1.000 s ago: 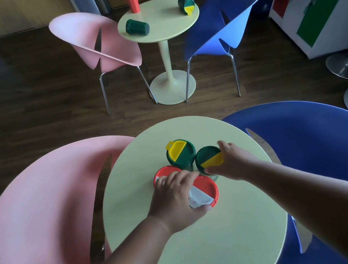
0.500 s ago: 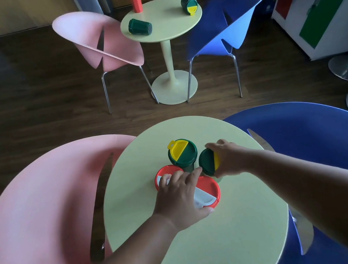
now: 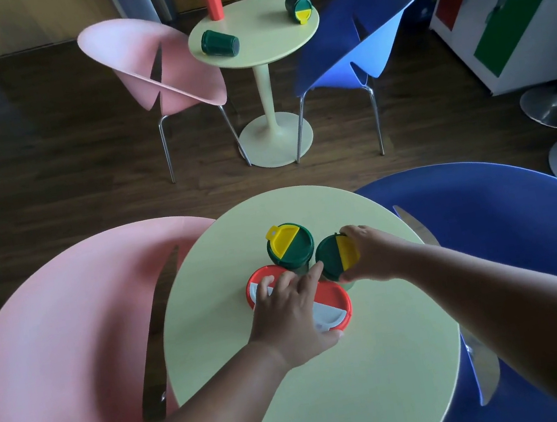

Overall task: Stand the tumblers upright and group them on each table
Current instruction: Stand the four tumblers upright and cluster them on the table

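Grouping on the near table, close to done. Four tumblers bunched at its middle: a green tumbler upright at the back, a left red tumbler and a near red tumbler in front, touching or nearly so.

Right hand grips a second green tumbler at the lid, fingers and thumb curled round its rim. Lid appears tipped toward the cluster, so probably not yet flat on its base. Sits just beside the upright green one and against the near red one.

Left hand lies flat across both red lids, fingers spread and fairly straight, thumb tip at the near rim. Looks like steadying, not lifting.

Next, by judgement: settle the held green tumbler level on its base, tucked against the others, then release both hands gently; a knock from the wrist could topple the tight group.

Then on to the far table. There, a far red tumbler stands upright at the back edge; a dark fallen tumbler lies on its side at the left, and a yellow-lidded fallen tumbler lies at the right rim, well apart. Calls for walking over, righting both and drawing all three together.
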